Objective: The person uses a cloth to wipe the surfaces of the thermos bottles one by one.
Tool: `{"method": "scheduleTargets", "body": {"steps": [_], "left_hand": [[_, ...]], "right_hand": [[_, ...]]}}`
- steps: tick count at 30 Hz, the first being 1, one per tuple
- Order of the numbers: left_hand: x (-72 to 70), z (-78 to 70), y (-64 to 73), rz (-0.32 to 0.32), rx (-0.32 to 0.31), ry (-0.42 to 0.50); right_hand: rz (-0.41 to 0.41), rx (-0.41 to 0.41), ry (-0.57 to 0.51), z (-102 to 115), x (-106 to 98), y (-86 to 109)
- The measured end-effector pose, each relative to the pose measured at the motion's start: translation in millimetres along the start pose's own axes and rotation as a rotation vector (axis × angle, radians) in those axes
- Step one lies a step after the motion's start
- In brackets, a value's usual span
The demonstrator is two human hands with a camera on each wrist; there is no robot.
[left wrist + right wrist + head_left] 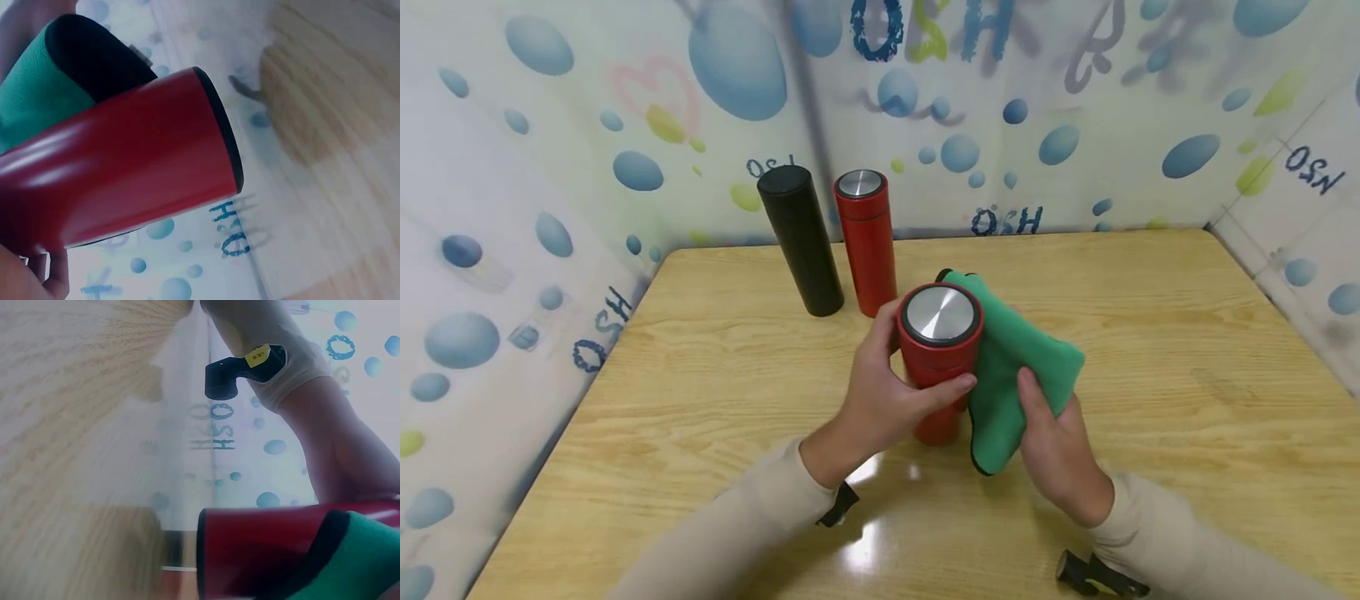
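My left hand (887, 387) grips a red thermos bottle (942, 362) round its upper part, thumb across the front. The bottle stands nearly upright with a silver-topped lid, and its black-rimmed base (220, 131) shows a gap over the table in the left wrist view. In my right hand (1060, 454) is a green cloth (1000, 392) with black edging, pinched with the thumb on top. The cloth lies against the bottle's right side. Most of the right-hand fingers are hidden behind the cloth. The right wrist view shows the cloth (356, 562) overlapping the red bottle (250, 544).
Behind the hands, a black bottle (802, 242) and a second red bottle (867, 246) with a silver lid top stand side by side on the wooden table (722, 358). A patterned wall covering (955, 100) rises at the table's back edge and sides.
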State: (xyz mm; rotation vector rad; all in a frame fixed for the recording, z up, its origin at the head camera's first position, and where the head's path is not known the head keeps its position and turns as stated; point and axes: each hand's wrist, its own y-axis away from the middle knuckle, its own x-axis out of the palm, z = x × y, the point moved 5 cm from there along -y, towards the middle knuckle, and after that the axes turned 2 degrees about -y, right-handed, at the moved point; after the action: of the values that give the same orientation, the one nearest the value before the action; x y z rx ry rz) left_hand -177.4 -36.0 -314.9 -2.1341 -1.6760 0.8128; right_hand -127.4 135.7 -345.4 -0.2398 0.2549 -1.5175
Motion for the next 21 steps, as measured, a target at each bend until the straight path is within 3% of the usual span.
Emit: {"method": "scheduleTargets", "body": {"steps": [7, 15, 21], "left_hand": [[8.2, 1.8, 0.0, 0.024, 0.016, -0.021], [7.4, 8.1, 1.7, 0.025, -0.013, -0.044], [7.4, 11.8, 2.7, 0.038, -0.015, -0.035]], "right_hand": [[0.133, -0.124, -0.057, 2, 9, 1.1], [0.185, -0.026, -0.038, -5, 12, -1.7], [0.144, 0.017, -0.010, -7, 9, -0.8]]}}
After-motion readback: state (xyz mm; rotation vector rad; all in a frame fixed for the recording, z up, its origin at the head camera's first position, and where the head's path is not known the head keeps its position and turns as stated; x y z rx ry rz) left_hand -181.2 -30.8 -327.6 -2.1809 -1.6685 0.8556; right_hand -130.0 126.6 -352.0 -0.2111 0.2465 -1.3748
